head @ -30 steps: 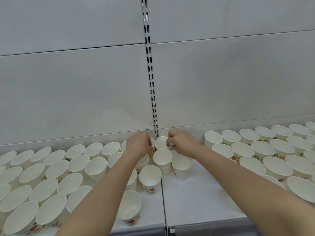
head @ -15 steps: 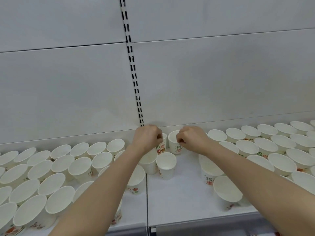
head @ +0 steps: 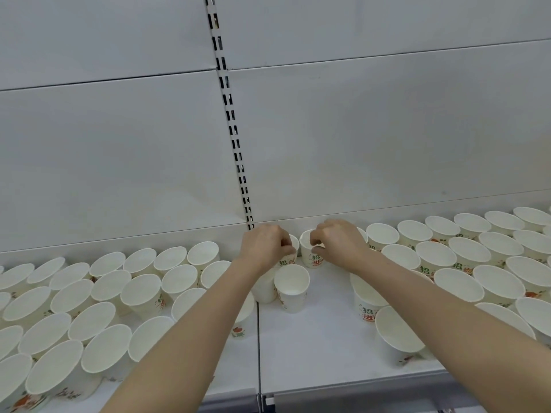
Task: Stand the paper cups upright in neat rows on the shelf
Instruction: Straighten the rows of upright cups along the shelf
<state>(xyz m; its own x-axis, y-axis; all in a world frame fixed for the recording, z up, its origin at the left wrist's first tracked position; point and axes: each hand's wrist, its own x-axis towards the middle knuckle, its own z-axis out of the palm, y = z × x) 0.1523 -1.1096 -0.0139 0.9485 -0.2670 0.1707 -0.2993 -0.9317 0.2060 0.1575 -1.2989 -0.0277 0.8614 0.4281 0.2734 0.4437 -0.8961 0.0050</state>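
Two white paper cups with red and green print are held at the back of the white metal shelf (head: 313, 347), close against the pale grey back panel (head: 357, 138). The left-hand back cup (head: 290, 257) is pinched at its rim by the curled fingers of the left hand (head: 264, 248); the right-hand back cup (head: 310, 251) is grasped at its rim by the curled thumb and fingers of the right hand (head: 337, 242). Both cups stand upright, just beside each other, a narrow gap showing between them.

An upright white cup (head: 291, 289) is seen just in front of them, touching a second cup partly hidden under the left forearm. A block of upright cups on the left (head: 89, 308) fills that side from the back panel to the front edge. Rows of upright cups on the right (head: 477, 257) run to the frame's right edge. Between the two masses a bare strip of shelf is left open, widening toward the grey front lip (head: 357, 394). The seam between the two shelf boards (head: 258, 353) runs forward through this strip, in line with the slotted upright rail (head: 235, 138) in the back panel.

Red characters are printed on several cups: "招" above "进" can be read on the right-hand back cup and on a cup by the right forearm (head: 368, 308). Smaller print cannot be read.
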